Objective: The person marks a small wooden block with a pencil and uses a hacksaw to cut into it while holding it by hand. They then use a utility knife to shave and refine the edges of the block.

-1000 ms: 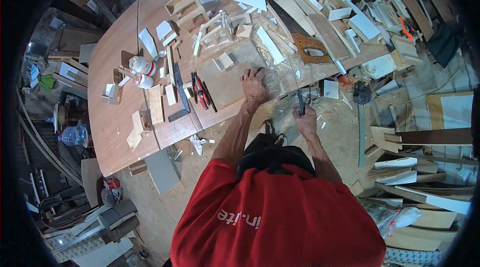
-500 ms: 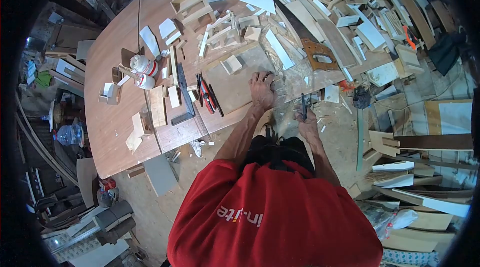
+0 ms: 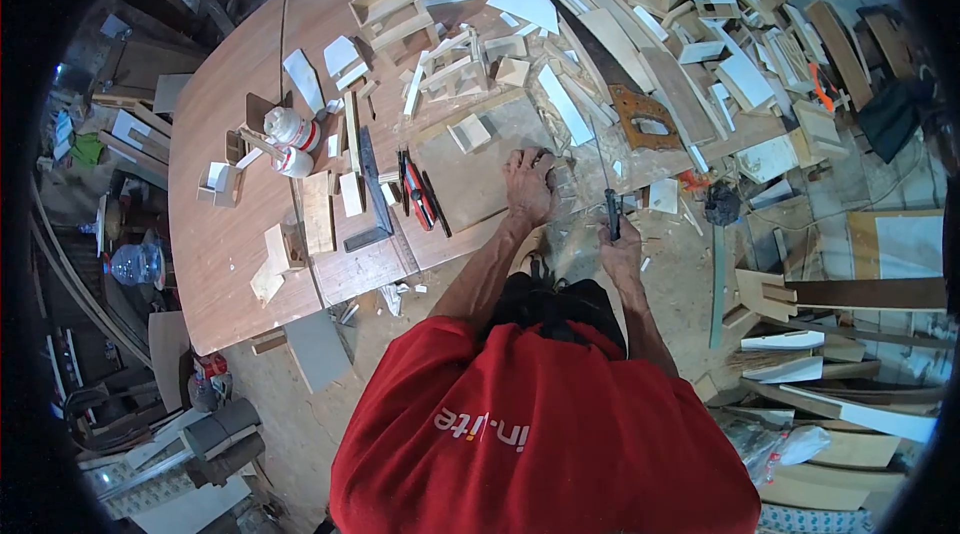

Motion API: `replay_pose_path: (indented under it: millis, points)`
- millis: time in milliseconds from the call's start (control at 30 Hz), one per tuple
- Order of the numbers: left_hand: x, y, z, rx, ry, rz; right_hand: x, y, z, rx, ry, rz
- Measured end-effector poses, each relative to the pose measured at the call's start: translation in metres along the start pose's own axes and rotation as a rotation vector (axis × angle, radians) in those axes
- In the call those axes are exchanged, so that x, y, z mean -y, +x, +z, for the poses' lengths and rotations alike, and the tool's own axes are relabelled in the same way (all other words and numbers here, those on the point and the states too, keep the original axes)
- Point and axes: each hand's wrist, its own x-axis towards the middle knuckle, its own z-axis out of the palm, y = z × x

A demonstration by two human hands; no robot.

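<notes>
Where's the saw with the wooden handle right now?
In the head view, the saw lies toward the right of the worktable, beyond the right hand, with a narrow white strip left of its handle.

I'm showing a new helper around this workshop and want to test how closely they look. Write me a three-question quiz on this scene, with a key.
1. Which of the person's hands holds the dark-handled tool?
2. True or false: in this view, the wooden-handled saw lies to the right of the white bottles.
3. What does the small wooden piece rest on?
A. The floor
B. A flat board
C. The wooden-handled saw

Key:
1. The right hand.
2. True.
3. B, a flat board.
</notes>
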Motion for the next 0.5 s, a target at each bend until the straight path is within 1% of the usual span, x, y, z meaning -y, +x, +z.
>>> replay_pose_path:
  millis: [33,100,133,200,267,367,500]
  points:
    - [-0.001,0.0,-0.001,-0.005,-0.002,0.007,0.0,0.002,0.001,0.008,-0.002,-0.003]
    - [-0.001,-0.001,0.0,-0.014,-0.002,0.004,-0.003,0.006,0.002,0.006,-0.012,-0.106]
    - [0.0,0.0,0.002,-0.01,0.007,0.011,-0.007,0.008,0.004,0.013,-0.014,-0.11]
    - [0.003,0.001,0.001,-0.007,0.018,0.016,-0.013,0.011,0.01,0.044,0.325,-0.051]
    - [0.003,0.004,0.0,0.038,0.041,0.053,-0.02,0.013,0.01,0.054,0.281,-0.033]
    - [0.003,0.006,-0.005,0.074,0.036,0.056,-0.012,0.008,0.008,0.062,0.219,0.002]
    - [0.01,0.004,0.002,0.022,0.009,0.092,-0.019,0.007,0.009,0.018,0.17,0.05]
